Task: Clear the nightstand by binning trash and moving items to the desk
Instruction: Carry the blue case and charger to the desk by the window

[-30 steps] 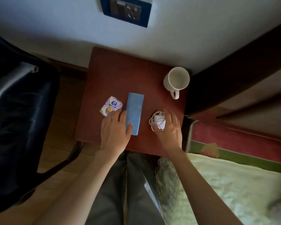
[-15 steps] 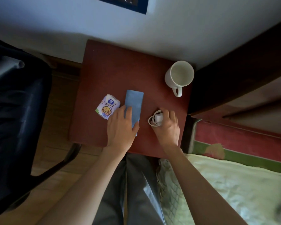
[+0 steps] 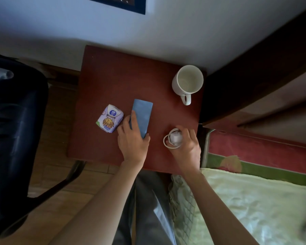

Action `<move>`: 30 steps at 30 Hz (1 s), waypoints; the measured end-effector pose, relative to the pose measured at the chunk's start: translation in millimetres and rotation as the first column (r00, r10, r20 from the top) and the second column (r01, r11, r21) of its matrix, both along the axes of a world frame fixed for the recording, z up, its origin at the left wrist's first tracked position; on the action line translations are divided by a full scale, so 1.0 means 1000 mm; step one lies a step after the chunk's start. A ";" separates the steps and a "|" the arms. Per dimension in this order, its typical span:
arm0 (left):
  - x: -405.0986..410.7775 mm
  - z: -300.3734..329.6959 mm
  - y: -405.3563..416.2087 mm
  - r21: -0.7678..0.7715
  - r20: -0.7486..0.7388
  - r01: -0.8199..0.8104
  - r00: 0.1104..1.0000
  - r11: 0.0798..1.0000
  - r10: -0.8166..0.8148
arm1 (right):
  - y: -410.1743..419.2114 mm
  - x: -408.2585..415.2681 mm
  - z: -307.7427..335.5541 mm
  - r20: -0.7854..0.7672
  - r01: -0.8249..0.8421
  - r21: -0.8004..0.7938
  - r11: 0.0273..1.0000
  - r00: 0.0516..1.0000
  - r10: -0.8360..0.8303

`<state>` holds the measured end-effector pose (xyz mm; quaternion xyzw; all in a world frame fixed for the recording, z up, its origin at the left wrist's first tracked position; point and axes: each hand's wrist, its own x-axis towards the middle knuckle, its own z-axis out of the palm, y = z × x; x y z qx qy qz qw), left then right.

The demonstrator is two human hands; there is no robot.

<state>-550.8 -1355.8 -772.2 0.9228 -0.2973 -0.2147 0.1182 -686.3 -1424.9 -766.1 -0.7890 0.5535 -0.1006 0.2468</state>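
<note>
A reddish-brown nightstand (image 3: 113,75) carries a white mug (image 3: 188,82) at its back right, a small printed carton (image 3: 110,118) at the left and a flat blue phone (image 3: 142,113) in the middle. My left hand (image 3: 132,138) grips the phone's near end, fingers on its left edge and thumb at its right. My right hand (image 3: 188,145) holds a white charger with a coiled cable (image 3: 173,138) near the stand's front right.
A dark chair (image 3: 16,121) stands left of the nightstand, over a wooden floor. A bed (image 3: 254,200) with a pale green cover lies at the right, its dark headboard (image 3: 254,59) beside the mug. A pale wall rises behind the stand.
My left hand slid onto the phone and closed round its near end. My right hand curled round the charger and cable. The camera dipped a little.
</note>
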 end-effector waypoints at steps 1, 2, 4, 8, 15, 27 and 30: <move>0.000 0.000 0.001 -0.006 0.004 0.006 1.000 1.000 -0.006 | 0.000 -0.002 0.002 0.005 -0.003 0.002 1.000 1.000 0.003; -0.001 0.000 0.001 -0.008 0.008 0.019 1.000 1.000 -0.019 | -0.001 -0.004 0.004 0.009 -0.005 0.004 1.000 1.000 0.005; -0.002 0.005 0.004 -0.020 0.017 0.055 0.998 0.998 -0.054 | -0.003 -0.006 0.011 0.022 -0.002 0.011 1.000 1.000 0.001; -0.005 0.029 0.014 -0.076 -0.009 0.084 0.996 0.994 -0.085 | -0.007 -0.005 0.039 0.081 -0.008 0.011 1.000 0.997 0.007; -0.002 0.115 0.035 -0.238 -0.059 -0.004 0.998 0.971 -0.011 | -0.007 0.005 0.119 0.222 -0.104 0.014 0.995 0.970 0.098; 0.002 0.261 0.148 -0.388 -0.024 -0.219 0.973 0.895 0.228 | 0.049 0.021 0.241 0.294 -0.398 0.000 0.917 0.877 0.380; -0.006 0.286 0.190 -0.367 -0.012 -0.287 0.953 0.885 0.304 | 0.081 0.029 0.264 0.310 -0.485 0.008 0.874 0.832 0.459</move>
